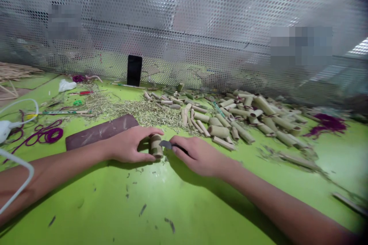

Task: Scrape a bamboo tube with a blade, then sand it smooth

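My left hand (135,145) grips a short bamboo tube (155,146) by its two ends, thumb at the near end and fingers at the far one. Dark patches mark the tube's pale surface. My right hand (198,155) is closed around the handle of a small knife (166,144). Its curved blade points left and lies right beside the tube; whether it touches I cannot tell. Behind my left hand lies a flat brown slab (102,132), partly covered by my wrist. Small dark shavings (143,209) are scattered on the green table (120,206) in front.
Cut bamboo tubes (258,113) are heaped at the back right, beside a spread of thin chips (138,110). A phone (134,70) leans on the perforated metal screen (172,42). Purple cord (54,134) and a white cable (21,193) lie left, more purple yarn (327,123) right.
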The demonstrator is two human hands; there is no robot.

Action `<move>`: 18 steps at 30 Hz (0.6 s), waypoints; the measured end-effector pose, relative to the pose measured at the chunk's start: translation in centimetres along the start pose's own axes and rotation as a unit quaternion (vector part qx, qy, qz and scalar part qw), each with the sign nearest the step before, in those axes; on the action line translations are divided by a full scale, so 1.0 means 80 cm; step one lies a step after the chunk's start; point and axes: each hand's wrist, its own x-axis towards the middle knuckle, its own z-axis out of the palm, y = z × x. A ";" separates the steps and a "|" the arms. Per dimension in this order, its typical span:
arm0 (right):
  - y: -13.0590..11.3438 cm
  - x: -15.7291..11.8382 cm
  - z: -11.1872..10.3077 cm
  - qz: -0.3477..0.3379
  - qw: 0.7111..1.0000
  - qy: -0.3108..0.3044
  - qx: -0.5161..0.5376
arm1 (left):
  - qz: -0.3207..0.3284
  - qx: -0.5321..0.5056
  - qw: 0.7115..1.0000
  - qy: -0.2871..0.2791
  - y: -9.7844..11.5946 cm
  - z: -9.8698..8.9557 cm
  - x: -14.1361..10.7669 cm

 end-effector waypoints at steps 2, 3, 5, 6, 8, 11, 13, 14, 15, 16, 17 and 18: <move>-0.007 0.001 0.004 0.011 0.999 0.006 -0.040 | 0.008 -0.003 1.000 0.003 0.002 0.000 0.001; -0.010 0.002 0.006 0.013 0.999 0.007 -0.052 | 0.011 -0.004 1.000 0.004 0.002 0.000 0.002; -0.016 0.003 0.010 0.011 0.997 0.012 -0.070 | 0.014 -0.007 1.000 0.005 0.003 0.001 0.002; -0.018 0.003 0.012 0.008 0.997 0.014 -0.074 | 0.016 -0.009 1.000 0.004 0.003 0.001 0.002; -0.022 0.004 0.015 0.011 0.997 0.015 -0.072 | 0.019 -0.011 1.000 0.004 0.004 0.002 0.003; -0.027 0.003 0.016 0.054 0.997 0.012 -0.059 | 0.017 -0.007 1.000 0.013 0.005 0.004 0.003; -0.029 0.001 0.017 0.077 0.995 0.018 -0.061 | 0.005 0.002 1.000 0.023 0.005 0.004 0.003; -0.030 0.000 0.018 0.077 0.995 0.023 -0.064 | -0.003 0.006 1.000 0.028 0.005 0.005 0.002; -0.029 0.000 0.018 0.068 0.995 0.031 -0.068 | -0.009 0.008 0.999 0.030 0.005 0.005 0.002; -0.027 0.000 0.019 0.053 0.995 0.040 -0.074 | -0.014 0.010 0.999 0.031 0.005 0.004 0.002; -0.025 0.001 0.021 0.036 0.995 0.050 -0.080 | -0.017 0.011 0.999 0.031 0.005 0.004 0.002; -0.021 0.001 0.022 0.019 0.994 0.060 -0.089 | -0.018 0.012 0.999 0.030 0.006 0.004 0.002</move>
